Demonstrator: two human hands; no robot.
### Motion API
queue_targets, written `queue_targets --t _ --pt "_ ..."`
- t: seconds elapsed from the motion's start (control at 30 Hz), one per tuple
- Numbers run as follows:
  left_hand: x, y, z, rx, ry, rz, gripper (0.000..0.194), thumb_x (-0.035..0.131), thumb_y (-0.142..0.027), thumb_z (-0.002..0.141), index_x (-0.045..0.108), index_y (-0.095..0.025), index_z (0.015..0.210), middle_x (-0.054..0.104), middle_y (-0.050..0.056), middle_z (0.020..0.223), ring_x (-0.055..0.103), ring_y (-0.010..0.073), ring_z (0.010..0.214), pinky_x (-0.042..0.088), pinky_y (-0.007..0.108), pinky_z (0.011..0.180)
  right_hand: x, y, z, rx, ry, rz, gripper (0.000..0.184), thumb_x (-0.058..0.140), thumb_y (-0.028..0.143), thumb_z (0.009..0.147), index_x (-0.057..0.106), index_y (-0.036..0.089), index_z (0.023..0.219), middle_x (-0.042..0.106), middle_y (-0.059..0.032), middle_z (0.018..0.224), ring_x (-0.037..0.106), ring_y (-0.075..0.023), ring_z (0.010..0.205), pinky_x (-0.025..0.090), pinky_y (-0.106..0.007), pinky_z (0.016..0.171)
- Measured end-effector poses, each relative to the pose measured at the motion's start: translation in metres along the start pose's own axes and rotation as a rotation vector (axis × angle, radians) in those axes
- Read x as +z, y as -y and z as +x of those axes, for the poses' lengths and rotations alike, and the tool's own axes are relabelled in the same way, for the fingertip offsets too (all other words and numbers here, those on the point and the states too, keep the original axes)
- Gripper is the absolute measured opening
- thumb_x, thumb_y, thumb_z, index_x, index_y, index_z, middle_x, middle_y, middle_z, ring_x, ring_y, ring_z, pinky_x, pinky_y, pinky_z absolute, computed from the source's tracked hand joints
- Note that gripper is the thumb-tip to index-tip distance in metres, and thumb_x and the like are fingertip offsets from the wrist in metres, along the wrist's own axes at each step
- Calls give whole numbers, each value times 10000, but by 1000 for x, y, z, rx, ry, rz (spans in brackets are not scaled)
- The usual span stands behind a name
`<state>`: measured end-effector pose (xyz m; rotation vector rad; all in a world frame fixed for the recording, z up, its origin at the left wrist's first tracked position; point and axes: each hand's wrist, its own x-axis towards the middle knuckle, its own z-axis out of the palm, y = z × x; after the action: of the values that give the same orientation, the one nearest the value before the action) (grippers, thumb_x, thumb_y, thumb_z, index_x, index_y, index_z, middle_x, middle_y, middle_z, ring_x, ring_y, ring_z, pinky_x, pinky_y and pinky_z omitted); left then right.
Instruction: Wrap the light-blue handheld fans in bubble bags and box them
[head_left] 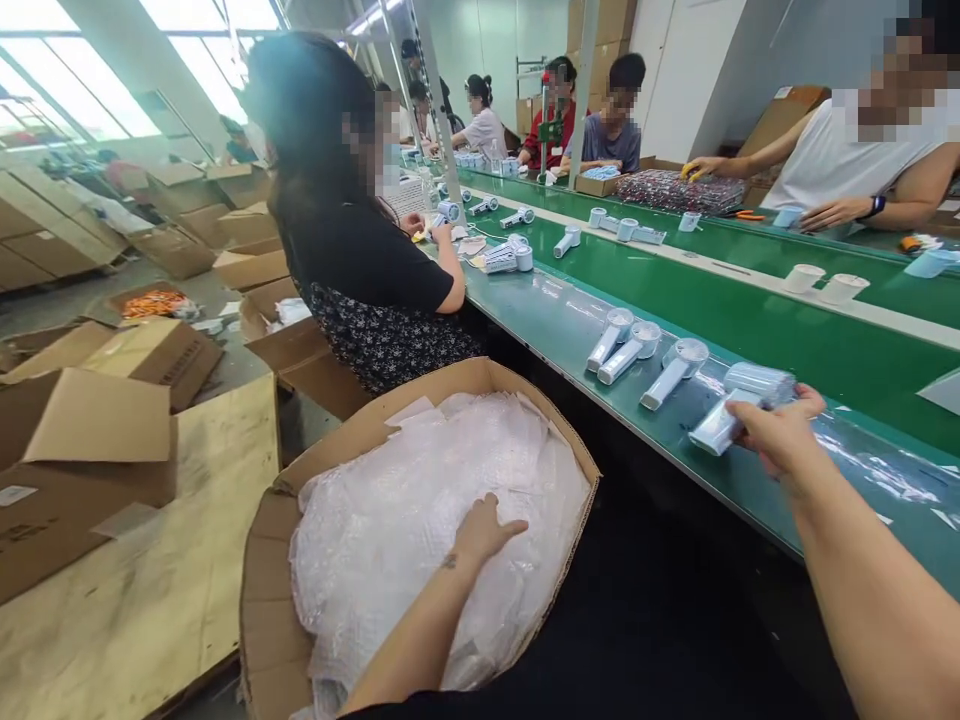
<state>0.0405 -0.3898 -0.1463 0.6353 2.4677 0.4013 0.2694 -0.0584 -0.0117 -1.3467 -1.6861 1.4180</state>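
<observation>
My right hand is closed around a pale blue handheld fan at the near edge of the bench, thumb on the handle side. Several similar handheld fans lie in a row to its left, handles pointing toward me. My left hand rests on a heap of clear bubble wrap bags, thumb stretched out from the other fingers. Its fingertips are partly hidden against the plastic, and no bag is seen lifted in it. The bags fill a large open cardboard box in front of me.
A green conveyor belt runs beyond the bench, carrying fan parts and two white cups. A co-worker in black sits at my left. Other people work across the belt. Cardboard boxes and a plywood sheet lie at left.
</observation>
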Motion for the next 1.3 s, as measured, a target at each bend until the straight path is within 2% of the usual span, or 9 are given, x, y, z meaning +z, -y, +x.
queue_targets --t 0.1,0.27,0.4,0.6,0.7,0.9,1.07,1.17,1.3 --pt "26 -7 -2 -40 16 118 385 534 -386 805 608 -96 1048 620 232 1130 588 333 1081 442 385 859 -8 4 -33 -8 -49 83 1002 776 312 618 103 322 1360 580 -99 1086 630 -204 760 517 -300 572" --pt "33 -10 -5 -8 72 166 408 540 -412 786 633 -91 1020 617 243 1117 568 365 1099 435 429 878 20 8 -98 194 576 340 613 758 415 671 426 235 1154 645 -45 866 666 -213 719 565 -395 677" --pt "37 -18 -17 9 53 83 404 591 -324 735 640 -49 1026 580 283 1169 501 409 1164 408 461 905 55 -8 -118 309 790 586 436 719 400 741 500 212 1068 637 -34 852 618 -140 668 538 -279 571" --pt "-13 -28 -19 82 152 -280 395 383 -374 869 698 -135 883 700 116 880 638 232 828 465 319 723 65 -24 -112 449 854 718 337 597 423 843 540 173 1061 653 -59 835 628 -149 654 527 -264 552" --pt "-42 -43 -25 156 196 -448 393 468 -459 808 689 -154 920 691 65 848 606 174 732 449 271 654 68 -24 -115 440 905 802 318 628 354 819 532 164 1055 648 -61 877 652 -161 731 525 -233 520" --pt "-41 -90 -56 316 -1 -767 161 644 -287 603 523 -181 601 520 -42 564 464 112 581 374 230 561 92 -27 -130 536 1228 849 534 777 296 683 468 164 1098 637 -62 919 677 -195 751 575 -291 535" --pt "-32 -99 -59 211 156 -1095 177 666 -282 561 583 -162 661 565 -30 579 482 103 543 398 240 545 94 -32 -122 580 1194 743 583 804 278 616 477 155 1083 636 -57 898 678 -192 693 572 -281 475" --pt "-34 -100 -55 100 24 -1224 233 697 -326 547 597 -165 682 590 -15 617 516 110 557 423 252 556 87 -35 -120 559 1100 547 536 780 249 625 491 144 1065 644 -67 872 679 -197 659 554 -264 439" --pt "-35 -107 -64 492 -200 -779 165 620 -339 744 652 -178 763 649 32 714 580 153 670 480 290 659 82 -38 -128 481 934 424 513 768 238 627 469 164 1037 629 -13 795 671 -180 601 533 -239 425"
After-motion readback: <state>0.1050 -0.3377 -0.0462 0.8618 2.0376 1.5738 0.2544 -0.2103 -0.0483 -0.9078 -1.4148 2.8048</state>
